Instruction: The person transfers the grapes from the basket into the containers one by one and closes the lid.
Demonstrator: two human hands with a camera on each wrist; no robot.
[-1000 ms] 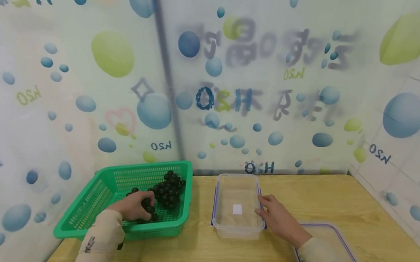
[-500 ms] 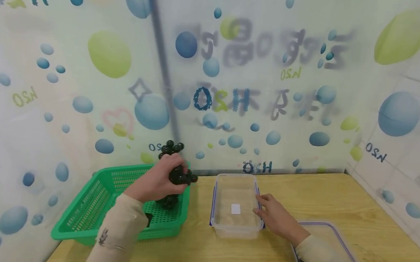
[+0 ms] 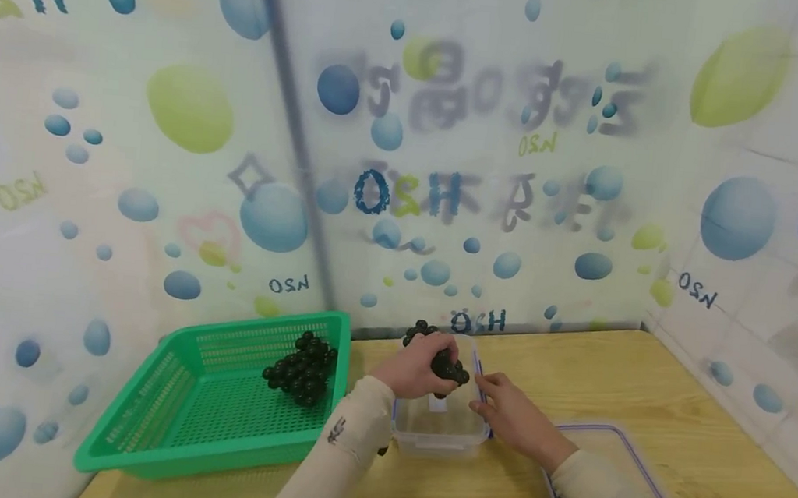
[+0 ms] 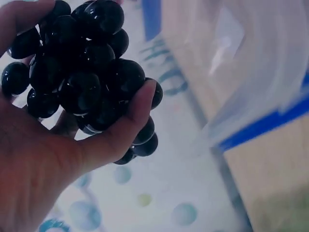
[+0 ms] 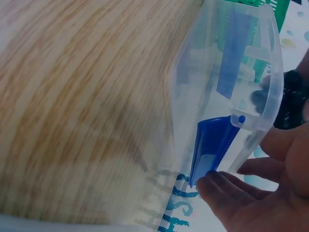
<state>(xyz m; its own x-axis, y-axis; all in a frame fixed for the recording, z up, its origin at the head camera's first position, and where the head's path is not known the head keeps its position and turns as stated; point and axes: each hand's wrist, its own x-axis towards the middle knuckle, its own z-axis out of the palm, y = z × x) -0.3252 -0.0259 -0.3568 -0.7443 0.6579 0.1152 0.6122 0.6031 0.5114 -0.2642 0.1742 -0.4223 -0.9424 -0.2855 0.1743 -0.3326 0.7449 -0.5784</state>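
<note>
A bunch of dark grapes [image 4: 79,92] is gripped in my left hand [image 3: 418,366]. The head view has it over the clear plastic food container [image 3: 434,442]. In the left wrist view my thumb presses across the grapes and other fingers reach around the far side. My right hand [image 3: 515,418] holds the right edge of the container, with fingertips against a blue side clip [image 5: 212,145] in the right wrist view. Another bunch of dark grapes [image 3: 303,370] lies in the right part of the green plastic basket [image 3: 199,460].
A clear lid with a blue seal [image 3: 613,430] lies on the wooden table [image 3: 538,354], partly under my right forearm. Behind the table stands a patterned wall covering [image 3: 396,280]. The basket stands left of the container.
My left hand has lifted a grape bunch out of the basket and carried it right, over the container. The right hand stays at the container's edge. The head view has shifted slightly.
</note>
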